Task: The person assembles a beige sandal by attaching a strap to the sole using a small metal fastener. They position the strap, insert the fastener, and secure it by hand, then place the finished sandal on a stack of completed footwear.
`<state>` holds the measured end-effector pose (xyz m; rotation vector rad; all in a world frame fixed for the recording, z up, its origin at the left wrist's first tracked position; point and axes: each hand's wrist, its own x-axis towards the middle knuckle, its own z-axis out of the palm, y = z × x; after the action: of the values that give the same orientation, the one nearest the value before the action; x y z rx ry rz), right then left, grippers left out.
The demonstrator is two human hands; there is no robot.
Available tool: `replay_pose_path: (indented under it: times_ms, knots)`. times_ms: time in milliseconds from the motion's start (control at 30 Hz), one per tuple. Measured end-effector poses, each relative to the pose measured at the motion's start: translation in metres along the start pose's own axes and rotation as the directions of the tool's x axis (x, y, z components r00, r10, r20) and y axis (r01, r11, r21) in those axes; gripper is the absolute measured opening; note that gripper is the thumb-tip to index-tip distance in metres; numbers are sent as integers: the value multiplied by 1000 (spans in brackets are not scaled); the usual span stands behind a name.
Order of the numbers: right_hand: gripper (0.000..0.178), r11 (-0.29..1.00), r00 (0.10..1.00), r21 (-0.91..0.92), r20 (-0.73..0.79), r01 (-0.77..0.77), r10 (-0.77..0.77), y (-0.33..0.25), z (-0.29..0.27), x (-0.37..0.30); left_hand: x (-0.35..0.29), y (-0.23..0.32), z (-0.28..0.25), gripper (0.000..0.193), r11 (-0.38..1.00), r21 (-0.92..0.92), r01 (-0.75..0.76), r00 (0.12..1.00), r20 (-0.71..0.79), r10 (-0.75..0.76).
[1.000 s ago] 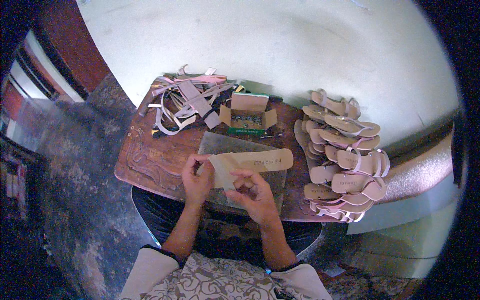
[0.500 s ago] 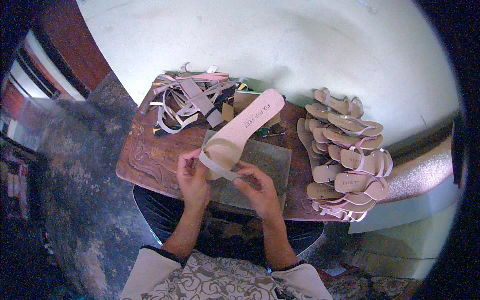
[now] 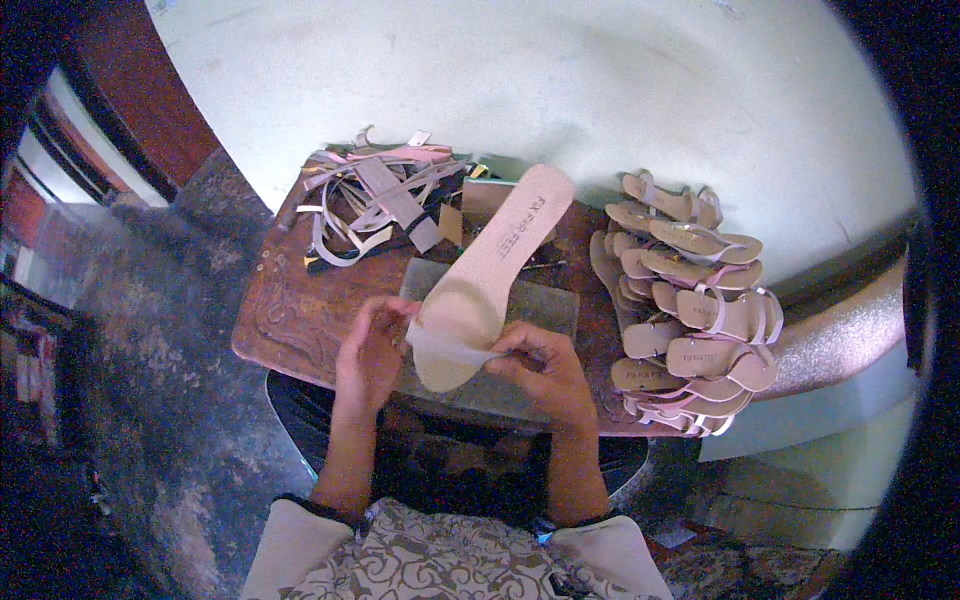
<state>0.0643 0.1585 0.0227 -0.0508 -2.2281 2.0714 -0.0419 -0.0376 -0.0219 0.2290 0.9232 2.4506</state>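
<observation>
Sandal sole: a pale pink sandal sole (image 3: 490,275) is lifted above the grey work mat, toe end close to me, heel end angled up toward the far edge of the table.
Strap: a pale strap (image 3: 450,347) crosses the toe end of the sole, running between my two hands.
Left hand: my left hand (image 3: 372,350) holds the left edge of the toe end, fingers (image 3: 392,312) closed on the strap and the sole's rim.
Right hand: my right hand (image 3: 545,365) grips the other side, fingers pinched together on the strap's end at the sole's right edge.
Mat: the grey work mat (image 3: 545,310) lies at the middle of the table's near edge, under the sole.
Table: a dark carved wooden table (image 3: 290,320) carries it all.
Loose straps: a heap of cut straps (image 3: 375,200) in pink, grey and dark tones sits at the far left corner.
Box: a small cardboard box (image 3: 480,195) stands at the far edge, partly behind the sole's heel.
Finished sandals: a stack of pink sandals (image 3: 690,300) fills the right edge of the table, overlapping in rows.
</observation>
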Motion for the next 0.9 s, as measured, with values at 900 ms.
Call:
replay_pose_path:
  times_ms: [900]
  knots:
    - [44, 856, 941, -497, -203, 140, -272, -2, 24, -9, -17, -16, 38, 19, 830, 540, -140, 908, -264, 325]
